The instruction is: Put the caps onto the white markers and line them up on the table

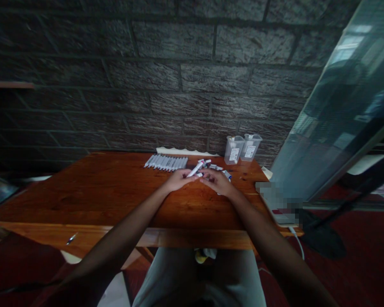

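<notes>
My left hand [178, 180] is closed around a white marker pen [195, 169] that points up and to the right. My right hand [218, 181] meets it at the middle of the wooden table [115, 192], fingers curled against the pen's lower end. A neat row of several white marker pens [166, 162] lies just behind my left hand. A loose pile of several more pens [215, 167] lies behind my right hand, partly hidden by it.
Two clear plastic containers [242, 149] with labels stand at the back right of the table, against a dark brick wall. A glass pane [339, 106] leans at the right. A small object [71, 238] lies on the table's front edge.
</notes>
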The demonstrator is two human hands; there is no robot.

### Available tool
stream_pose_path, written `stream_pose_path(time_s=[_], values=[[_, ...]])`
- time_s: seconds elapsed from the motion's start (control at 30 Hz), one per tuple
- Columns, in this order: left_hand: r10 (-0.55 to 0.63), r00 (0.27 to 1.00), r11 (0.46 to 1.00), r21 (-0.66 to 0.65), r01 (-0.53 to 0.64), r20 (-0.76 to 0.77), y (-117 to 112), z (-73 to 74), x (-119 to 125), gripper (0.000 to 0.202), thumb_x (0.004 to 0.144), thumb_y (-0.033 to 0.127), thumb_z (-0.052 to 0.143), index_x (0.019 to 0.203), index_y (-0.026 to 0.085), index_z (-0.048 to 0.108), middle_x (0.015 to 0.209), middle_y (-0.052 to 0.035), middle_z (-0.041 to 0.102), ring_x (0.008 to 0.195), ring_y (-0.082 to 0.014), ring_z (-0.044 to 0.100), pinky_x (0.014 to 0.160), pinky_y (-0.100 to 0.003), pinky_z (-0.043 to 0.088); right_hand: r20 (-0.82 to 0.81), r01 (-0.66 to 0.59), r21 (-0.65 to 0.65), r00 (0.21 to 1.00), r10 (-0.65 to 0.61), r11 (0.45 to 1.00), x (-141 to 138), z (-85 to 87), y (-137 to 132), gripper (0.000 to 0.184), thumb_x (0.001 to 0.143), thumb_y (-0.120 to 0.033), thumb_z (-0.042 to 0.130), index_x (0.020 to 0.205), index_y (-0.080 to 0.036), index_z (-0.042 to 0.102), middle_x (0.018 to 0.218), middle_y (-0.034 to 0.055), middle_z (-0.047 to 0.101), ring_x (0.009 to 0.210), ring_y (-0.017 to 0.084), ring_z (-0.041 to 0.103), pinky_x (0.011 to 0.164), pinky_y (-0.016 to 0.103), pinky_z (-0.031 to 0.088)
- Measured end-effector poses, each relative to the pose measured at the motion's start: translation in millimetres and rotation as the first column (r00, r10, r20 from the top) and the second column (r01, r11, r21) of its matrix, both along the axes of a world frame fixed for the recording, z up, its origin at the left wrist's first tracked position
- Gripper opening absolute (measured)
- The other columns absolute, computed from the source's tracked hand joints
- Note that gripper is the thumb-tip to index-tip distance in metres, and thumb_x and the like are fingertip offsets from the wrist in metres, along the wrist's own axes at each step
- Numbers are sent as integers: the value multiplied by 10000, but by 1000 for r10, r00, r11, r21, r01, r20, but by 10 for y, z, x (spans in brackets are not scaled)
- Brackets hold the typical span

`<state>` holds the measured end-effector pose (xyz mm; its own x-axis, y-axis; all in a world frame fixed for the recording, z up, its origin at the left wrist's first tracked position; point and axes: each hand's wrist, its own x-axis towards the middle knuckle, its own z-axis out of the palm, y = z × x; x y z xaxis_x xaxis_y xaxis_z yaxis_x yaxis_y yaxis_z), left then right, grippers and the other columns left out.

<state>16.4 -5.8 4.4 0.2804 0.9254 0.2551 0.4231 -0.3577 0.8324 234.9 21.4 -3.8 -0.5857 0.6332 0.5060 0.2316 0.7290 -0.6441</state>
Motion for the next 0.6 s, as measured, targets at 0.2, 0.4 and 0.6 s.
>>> stream_pose_path(time_s=[0.2,0.4,0.6], values=[[3,1000,1000,17,-3,-10,15,-11,-11,469,750,590,626,720,122,620,620,31,503,583,-80,409,525,-194,286,12,17,-21,1000,-17,1000,-2,20,-9,294,850,-369,604,1088,-203,649,853,14,651,616,90,528,611,208,417],[-2,1000,1000,12,2,-19,5,10,-4,467,767,580,615,731,115,630,628,17,535,587,-85,429,541,-201,299,9,6,-36,1000,-6,999,-9,2,0,297,830,-358,626,1079,-196,648,855,13,654,613,86,538,602,204,423],[-23,1000,1000,19,23,-21,6,4,-9,474,775,587,602,753,115,648,661,1,573,617,-97,454,562,-207,324,25,5,-33,1000,-5,999,-18,-10,-1,301,838,-372,617,1083,-201,649,815,3,654,656,97,562,634,207,437]])
